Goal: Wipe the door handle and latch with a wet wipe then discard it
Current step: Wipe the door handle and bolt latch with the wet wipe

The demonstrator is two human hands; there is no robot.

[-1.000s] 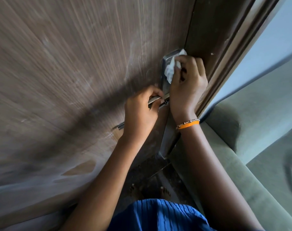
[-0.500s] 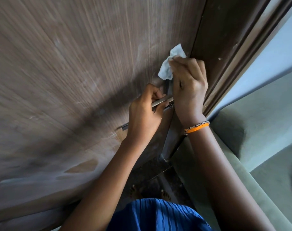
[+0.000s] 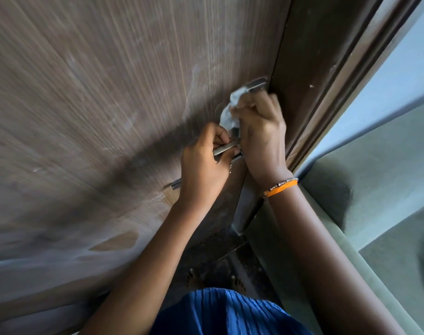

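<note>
Since half a second ago my right hand (image 3: 261, 131) is sliding down the metal plate, and the wet wipe (image 3: 226, 116) is no longer poking up above my knuckles; it is now bunched up beside my fingers, lower on the plate. I am squeezing the wipe tight in my right fist and pressing it on the metal. My left hand (image 3: 203, 163) is wrapping around the door handle (image 3: 224, 149) and holding it steady, fingers closed on the bar. The handle is a long thin bar. It is running sideways from the plate, out to my left, and its far tip (image 3: 175, 184) is peeking out past my left hand. The top of the plate (image 3: 255, 83) is showing bare above my right hand, close to the door frame (image 3: 310, 76). The handle is lying just below and to the left of my wipe, almost touching it. I think my right hand is the nearer one for rubbing along the bar next, going left along its long way. My left hand is covering most of the bar, so it may need to let go first. The latch on the door edge is hiding from me.
</note>
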